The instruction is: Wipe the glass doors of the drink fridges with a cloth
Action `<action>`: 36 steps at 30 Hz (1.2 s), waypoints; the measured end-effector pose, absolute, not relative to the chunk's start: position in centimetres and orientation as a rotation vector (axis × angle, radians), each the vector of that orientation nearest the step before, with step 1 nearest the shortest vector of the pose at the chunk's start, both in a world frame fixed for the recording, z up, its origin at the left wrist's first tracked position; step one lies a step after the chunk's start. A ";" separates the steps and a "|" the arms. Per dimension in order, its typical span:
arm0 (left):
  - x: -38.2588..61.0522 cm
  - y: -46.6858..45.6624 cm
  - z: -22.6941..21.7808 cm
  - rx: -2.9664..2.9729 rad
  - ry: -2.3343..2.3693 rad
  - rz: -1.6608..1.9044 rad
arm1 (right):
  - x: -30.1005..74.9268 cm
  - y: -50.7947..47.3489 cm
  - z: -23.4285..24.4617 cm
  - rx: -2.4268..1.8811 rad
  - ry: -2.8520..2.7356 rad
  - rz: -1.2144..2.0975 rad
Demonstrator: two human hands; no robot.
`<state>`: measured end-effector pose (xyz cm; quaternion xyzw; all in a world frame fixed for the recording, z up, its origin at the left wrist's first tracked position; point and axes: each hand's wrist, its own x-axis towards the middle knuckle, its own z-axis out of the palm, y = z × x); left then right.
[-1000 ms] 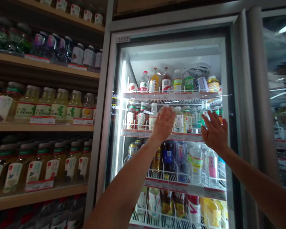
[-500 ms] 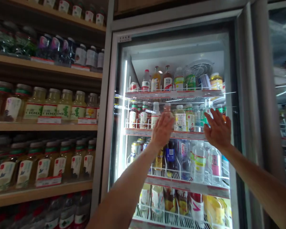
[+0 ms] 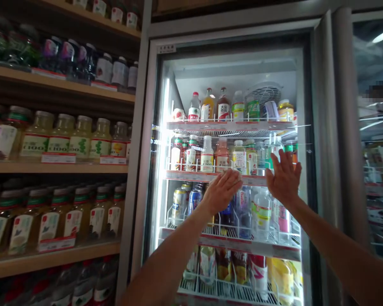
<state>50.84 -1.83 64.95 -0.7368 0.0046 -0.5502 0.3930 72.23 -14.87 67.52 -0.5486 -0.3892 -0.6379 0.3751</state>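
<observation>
A lit drinks fridge with a glass door (image 3: 181,80) stands before me, its wire shelves full of bottles and cans. My left hand (image 3: 221,191) is raised in front of the glass at the second shelf's price rail (image 3: 185,175), fingers stretched out and tipped to the right, holding nothing. My right hand (image 3: 283,177) lies flat against the glass near the door's right edge, fingers spread upward, empty. Behind the hands stand pale bottles (image 3: 207,155) on the second shelf and cans (image 3: 178,202) on the third.
Wooden shelves (image 3: 57,168) at the left carry rows of yellow juice bottles (image 3: 78,138) with red price tags. The fridge's grey frame (image 3: 327,127) runs down at the right, with another glass door (image 3: 375,127) beyond it.
My left hand has dropped from the second-shelf bottles to the price rail and tipped sideways. My right hand has slid slightly lower on the glass.
</observation>
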 end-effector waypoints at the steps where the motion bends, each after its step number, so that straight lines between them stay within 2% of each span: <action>1: 50.6 -1.8 64.7 -1.877 0.028 -1.362 | 72.2 -14.8 67.4 -1.406 -1.007 -1.633; 3: 48.2 -0.2 65.2 -1.833 -0.072 -1.485 | 72.2 -14.7 67.3 -1.405 -1.002 -1.631; 8: 43.9 3.3 67.8 -1.558 -0.540 -2.091 | 72.3 -14.6 67.3 -1.412 -0.979 -1.617; 10: 46.2 1.6 67.1 -1.650 -0.483 -2.040 | 72.3 -14.6 67.3 -1.408 -0.982 -1.621; 13: 50.0 -1.4 64.9 -1.868 -0.127 -1.637 | 72.4 -14.7 67.2 -1.387 -0.986 -1.635; 15: 49.6 -1.4 64.0 -1.893 -0.052 -1.504 | 72.4 -14.8 67.2 -1.382 -0.985 -1.639; 17: 46.7 0.5 64.3 -1.842 -0.171 -1.609 | 72.3 -14.8 67.2 -1.382 -0.975 -1.640; 22: 42.5 3.6 66.6 -1.529 -0.699 -2.184 | 72.0 -14.8 67.3 -1.377 -0.964 -1.644; 24: 45.5 1.6 65.9 -1.623 -0.616 -2.129 | 72.0 -14.8 67.3 -1.368 -0.968 -1.642; 27: 50.4 -2.0 63.7 -1.882 -0.140 -1.640 | 72.3 -14.8 67.3 -1.336 -0.979 -1.651; 30: 49.3 -1.8 62.5 -1.915 -0.025 -1.442 | 72.3 -14.7 67.2 -1.338 -0.985 -1.633; 32: 45.5 0.7 63.1 -1.834 -0.211 -1.611 | 72.1 -14.7 67.2 -1.367 -0.983 -1.604; 36: 41.5 4.6 65.4 -1.438 -0.694 -2.222 | 71.8 -14.6 67.1 -1.403 -0.961 -1.596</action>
